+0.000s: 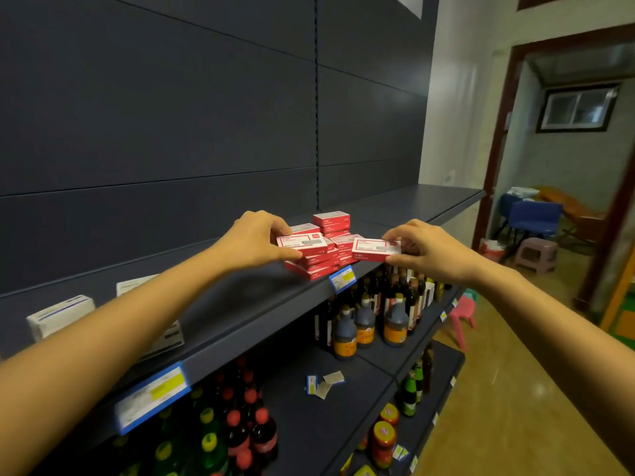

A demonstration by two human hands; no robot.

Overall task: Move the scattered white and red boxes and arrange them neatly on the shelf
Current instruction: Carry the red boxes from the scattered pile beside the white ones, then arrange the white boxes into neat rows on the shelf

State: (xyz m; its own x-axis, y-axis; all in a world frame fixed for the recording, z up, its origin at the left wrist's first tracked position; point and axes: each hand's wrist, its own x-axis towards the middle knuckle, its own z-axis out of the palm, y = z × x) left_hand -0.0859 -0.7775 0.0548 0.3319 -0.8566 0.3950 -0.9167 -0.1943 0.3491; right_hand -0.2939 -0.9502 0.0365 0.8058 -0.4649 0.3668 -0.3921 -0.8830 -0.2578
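The left hand (256, 240) and right hand (426, 250) each pinch a red box (301, 244), (374, 249) above the pile (326, 259) at the shelf's front edge (275, 304).

Dark shelf (268, 304); red-white box pile (321, 259) near front edge; pale boxes (60, 316) left.

Two bare forearms come in from the bottom corners of the view, one from the lower left and one from the lower right. No sleeve shows on either arm up to the edge of the picture. The left hand (252, 240) and the right hand (431, 250) are bare too: no gloves, no rings on the fingers that show, no watch or band at either wrist. The fingernails look short and plain.
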